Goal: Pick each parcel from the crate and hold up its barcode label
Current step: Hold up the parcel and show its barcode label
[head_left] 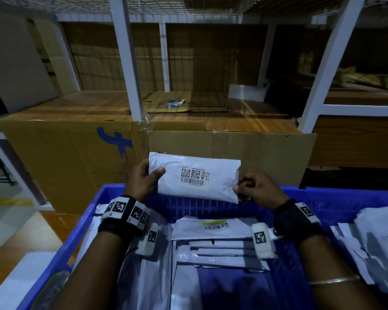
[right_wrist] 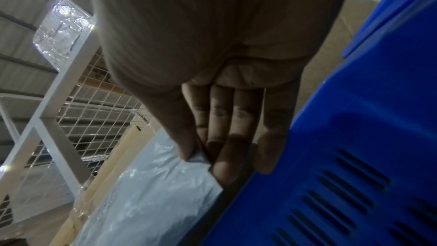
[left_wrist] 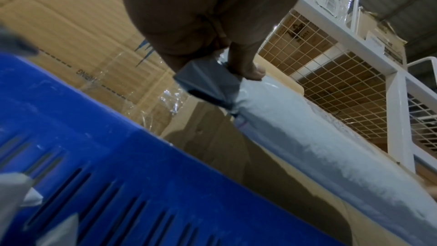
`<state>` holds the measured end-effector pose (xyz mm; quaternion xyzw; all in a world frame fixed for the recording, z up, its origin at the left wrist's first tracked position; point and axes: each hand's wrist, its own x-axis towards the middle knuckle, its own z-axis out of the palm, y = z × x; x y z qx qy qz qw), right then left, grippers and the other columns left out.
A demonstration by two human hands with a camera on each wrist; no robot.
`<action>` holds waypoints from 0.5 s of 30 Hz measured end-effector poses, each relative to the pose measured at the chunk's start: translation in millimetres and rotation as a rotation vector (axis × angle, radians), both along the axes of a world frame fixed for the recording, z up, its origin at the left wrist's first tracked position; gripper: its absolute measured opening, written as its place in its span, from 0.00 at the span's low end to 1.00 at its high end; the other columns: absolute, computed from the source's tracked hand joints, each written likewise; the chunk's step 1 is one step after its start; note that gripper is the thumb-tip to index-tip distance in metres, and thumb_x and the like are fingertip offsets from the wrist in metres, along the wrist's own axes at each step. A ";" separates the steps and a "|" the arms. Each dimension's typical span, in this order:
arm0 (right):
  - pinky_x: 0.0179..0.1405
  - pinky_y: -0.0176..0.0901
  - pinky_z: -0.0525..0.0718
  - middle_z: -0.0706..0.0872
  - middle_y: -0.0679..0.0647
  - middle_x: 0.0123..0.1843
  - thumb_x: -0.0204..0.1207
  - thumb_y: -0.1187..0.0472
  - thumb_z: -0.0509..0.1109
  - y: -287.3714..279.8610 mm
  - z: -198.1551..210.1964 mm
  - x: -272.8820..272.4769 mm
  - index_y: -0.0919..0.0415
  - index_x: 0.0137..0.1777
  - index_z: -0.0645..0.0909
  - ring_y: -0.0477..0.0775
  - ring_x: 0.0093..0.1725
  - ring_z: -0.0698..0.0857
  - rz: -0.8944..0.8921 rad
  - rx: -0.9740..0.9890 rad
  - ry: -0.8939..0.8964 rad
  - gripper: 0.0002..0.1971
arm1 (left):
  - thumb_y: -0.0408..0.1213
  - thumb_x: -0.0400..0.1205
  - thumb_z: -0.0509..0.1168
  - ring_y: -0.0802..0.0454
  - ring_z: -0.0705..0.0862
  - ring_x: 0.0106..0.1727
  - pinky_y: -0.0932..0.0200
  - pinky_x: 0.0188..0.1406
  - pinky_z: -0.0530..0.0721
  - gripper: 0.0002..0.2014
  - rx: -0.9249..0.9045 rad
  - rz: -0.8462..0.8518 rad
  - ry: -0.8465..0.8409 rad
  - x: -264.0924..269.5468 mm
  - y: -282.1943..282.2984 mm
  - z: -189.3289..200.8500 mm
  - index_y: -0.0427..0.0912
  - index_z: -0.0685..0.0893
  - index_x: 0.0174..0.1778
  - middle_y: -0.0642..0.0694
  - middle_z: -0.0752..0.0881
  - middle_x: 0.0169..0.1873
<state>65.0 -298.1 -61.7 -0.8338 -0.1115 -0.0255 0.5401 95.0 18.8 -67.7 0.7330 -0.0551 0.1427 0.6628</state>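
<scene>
**Parcel up, label facing you: soft bag, hold it by the ends**

Your left hand (head_left: pixel 141 179) wraps the left end of the white parcel (head_left: pixel 220 175), thumb flat across its front. The parcel hangs above the far rim of the blue crate (head_left: pixel 345 195), barcode label (head_left: pixel 195 177) facing the head camera. It looks light, soft, slick poly film; likely to sag or slip. Your right hand (head_left: pixel 259 189) pinches only the lower right corner, thumb against fingertips. I'd take more of that edge. Keep your fingers off the label. More parcels wait in the crate.
</scene>
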 end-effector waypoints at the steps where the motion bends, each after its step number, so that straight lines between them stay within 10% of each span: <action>1: 0.38 0.56 0.85 0.88 0.71 0.32 0.76 0.70 0.74 -0.4 -1.0 0.3 0.65 0.39 0.81 0.62 0.33 0.87 0.000 -0.013 0.003 0.06 | 0.29 0.82 0.67 0.49 0.88 0.46 0.57 0.34 0.87 0.11 0.001 0.002 -0.001 -0.2 0.4 0.0 0.38 0.82 0.60 0.46 0.89 0.46; 8: 0.42 0.50 0.85 0.85 0.54 0.41 0.71 0.66 0.78 -8.6 5.4 6.0 0.55 0.54 0.80 0.56 0.41 0.86 -0.140 0.002 -0.174 0.15 | 0.31 0.80 0.71 0.63 0.88 0.40 0.64 0.37 0.84 0.10 0.046 -0.037 -0.096 -6.6 -5.9 6.0 0.38 0.85 0.56 0.51 0.89 0.43; 15: 0.45 0.17 0.75 0.88 0.47 0.55 0.65 0.55 0.85 16.2 26.3 -13.4 0.53 0.63 0.85 0.40 0.56 0.85 -0.066 -0.159 -0.308 0.25 | 0.42 0.74 0.72 0.52 0.90 0.45 0.55 0.42 0.87 0.10 0.109 -0.182 -0.105 -18.5 -19.4 16.8 0.46 0.89 0.50 0.50 0.92 0.43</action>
